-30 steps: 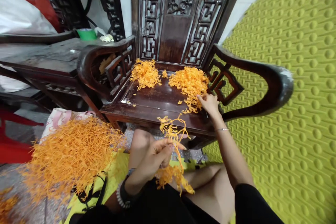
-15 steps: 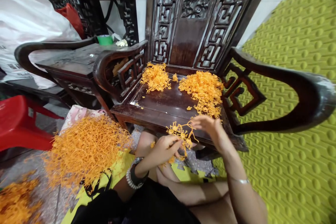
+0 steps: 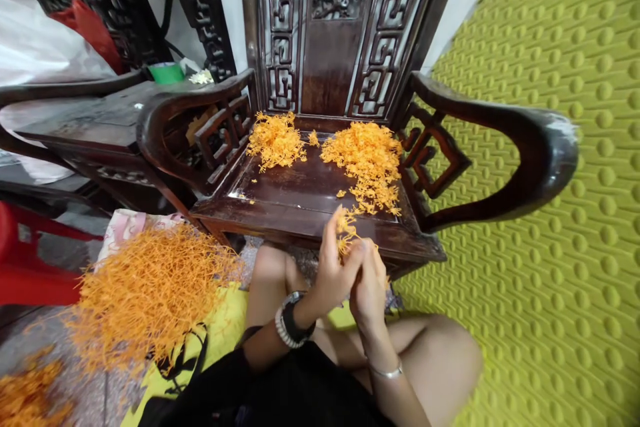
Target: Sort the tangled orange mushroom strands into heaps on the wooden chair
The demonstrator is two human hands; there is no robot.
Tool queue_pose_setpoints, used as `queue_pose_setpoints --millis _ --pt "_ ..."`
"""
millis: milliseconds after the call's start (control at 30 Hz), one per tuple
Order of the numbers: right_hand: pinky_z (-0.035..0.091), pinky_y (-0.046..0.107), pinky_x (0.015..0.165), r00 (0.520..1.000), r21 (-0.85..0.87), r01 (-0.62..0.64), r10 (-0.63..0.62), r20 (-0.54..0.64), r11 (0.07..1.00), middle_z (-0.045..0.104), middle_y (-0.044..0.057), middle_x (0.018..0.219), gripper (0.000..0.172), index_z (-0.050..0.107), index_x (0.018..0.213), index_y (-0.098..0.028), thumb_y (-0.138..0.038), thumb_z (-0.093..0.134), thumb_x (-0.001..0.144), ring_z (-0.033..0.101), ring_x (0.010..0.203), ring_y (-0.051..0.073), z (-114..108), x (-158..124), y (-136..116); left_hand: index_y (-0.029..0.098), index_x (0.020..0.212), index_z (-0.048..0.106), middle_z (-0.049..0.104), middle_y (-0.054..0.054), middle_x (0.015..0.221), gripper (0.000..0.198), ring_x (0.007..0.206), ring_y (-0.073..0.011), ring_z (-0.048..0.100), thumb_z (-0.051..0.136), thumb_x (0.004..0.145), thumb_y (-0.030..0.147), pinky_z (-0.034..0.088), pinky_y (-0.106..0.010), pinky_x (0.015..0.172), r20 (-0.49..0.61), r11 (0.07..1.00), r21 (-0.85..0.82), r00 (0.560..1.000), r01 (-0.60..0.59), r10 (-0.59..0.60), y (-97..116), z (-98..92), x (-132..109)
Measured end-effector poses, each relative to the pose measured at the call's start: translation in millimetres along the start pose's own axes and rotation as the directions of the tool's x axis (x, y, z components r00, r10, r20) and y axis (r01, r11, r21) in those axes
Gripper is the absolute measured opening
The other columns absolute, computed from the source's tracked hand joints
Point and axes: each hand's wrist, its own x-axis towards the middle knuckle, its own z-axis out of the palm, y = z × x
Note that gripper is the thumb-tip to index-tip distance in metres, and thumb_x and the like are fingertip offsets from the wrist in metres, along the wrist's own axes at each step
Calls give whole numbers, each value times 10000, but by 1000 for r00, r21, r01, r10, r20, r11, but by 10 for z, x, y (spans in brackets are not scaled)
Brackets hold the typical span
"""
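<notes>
My left hand [image 3: 334,270] is closed around a cluster of orange branched plastic pieces [image 3: 346,230], whose thin prongs stick up past the fingers. Pressed against it is my right hand [image 3: 369,287], fingers folded together at the same cluster; the exact grip is hidden behind the knuckles. Both hands are just off the front edge of a dark carved wooden chair [image 3: 300,213]. On its seat lie a larger heap of orange pieces [image 3: 367,160] at the right and a smaller heap [image 3: 277,140] at the left.
A big tangle of orange strands [image 3: 155,293] lies at my left by a pink-and-white bag [image 3: 120,230]. More strands [image 3: 30,393] are on the floor. A red stool [image 3: 35,267], side table [image 3: 90,120] with green tape [image 3: 167,73], and yellow studded mat [image 3: 560,267] surround me.
My right hand has come in from the right and now meets my left hand at the orange cluster. My left hand has turned more upright. The whole view has shifted.
</notes>
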Motion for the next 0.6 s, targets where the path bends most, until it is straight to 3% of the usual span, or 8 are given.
queue_pose_setpoints --millis 67,133,267,400,500,600 --pt "421 262 569 995 -77 78 -83 -62 994 541 7 680 390 566 747 -189 -550 496 878 489 610 137 -3 -27 -8 202 1301 475 598 -115 1260 400 1143 -203 572 477 940 373 433 -344 999 -53 999 -31 998 15 -17 -44 92 66" --pt "444 264 620 978 -189 174 -193 -85 966 600 26 737 372 608 810 -175 -493 451 921 541 666 145 -38 -38 0 193 1113 572 686 -69 988 279 885 -168 643 496 931 389 490 -287 825 -62 1000 -3 998 -7 6 -85 144 123" --pt "441 253 654 904 -420 332 -412 -114 845 644 33 775 288 645 865 -161 -350 446 953 574 679 138 -136 -90 61 194 752 536 551 31 595 269 532 -99 509 484 934 385 397 -223 566 -107 988 127 988 -93 107 -143 187 225" --pt "444 266 661 864 -490 401 -497 -78 774 651 35 786 235 642 871 -173 -271 444 952 587 688 148 -150 -162 98 199 594 394 399 61 489 408 437 -76 360 446 944 404 293 -230 486 -122 977 163 980 -138 159 -101 187 350" --pt "453 318 775 854 -483 456 -521 0 747 659 61 941 221 642 892 -197 -240 433 949 606 857 183 -84 -189 36 203 626 417 412 59 504 417 434 -79 358 380 962 447 286 -234 476 -133 995 63 987 -80 88 7 178 423" --pt "435 333 783 859 -457 465 -512 24 759 637 55 931 237 620 794 -212 -222 438 945 582 879 187 -43 -275 -68 204 661 437 414 54 535 404 455 -82 364 367 968 458 279 -231 472 -74 997 -24 995 -68 67 93 136 571"
